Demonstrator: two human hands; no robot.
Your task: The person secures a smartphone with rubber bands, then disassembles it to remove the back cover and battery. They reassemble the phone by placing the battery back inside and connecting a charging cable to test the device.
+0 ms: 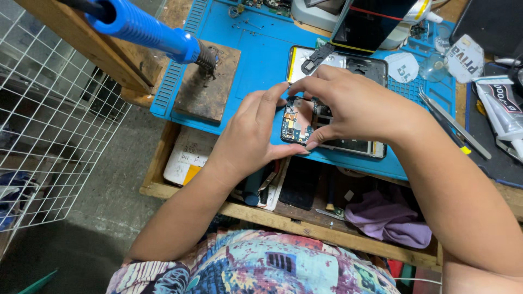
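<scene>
The head view shows the left hand (pixel 248 136) and right hand (pixel 354 106) with fingers closed on the circuit board (pixel 294 122) of an opened phone (pixel 348 103) lying on the blue mat (pixel 261 54), seemingly being seated, needing gentle pressure.

This is a small electronics repair workshop, a phone repair bench by the look of it; a blue silicone work mat (pixel 261 60) with ridged edges and small parts trays covers a rough wooden bench (pixel 163 188); an opened smartphone with bare circuit board (pixel 327 109) lies on it; a blue-handled soldering iron (pixel 147 30) rests over a scorched wooden block (pixel 210 81); metal tweezers (pixel 452 125), a white glue tube (pixel 501 106) and loose screws sit nearby; a white wire rack (pixel 49 120) stands beside a bare concrete floor (pixel 103 196); a lower shelf holds a purple cloth (pixel 387 218).
</scene>
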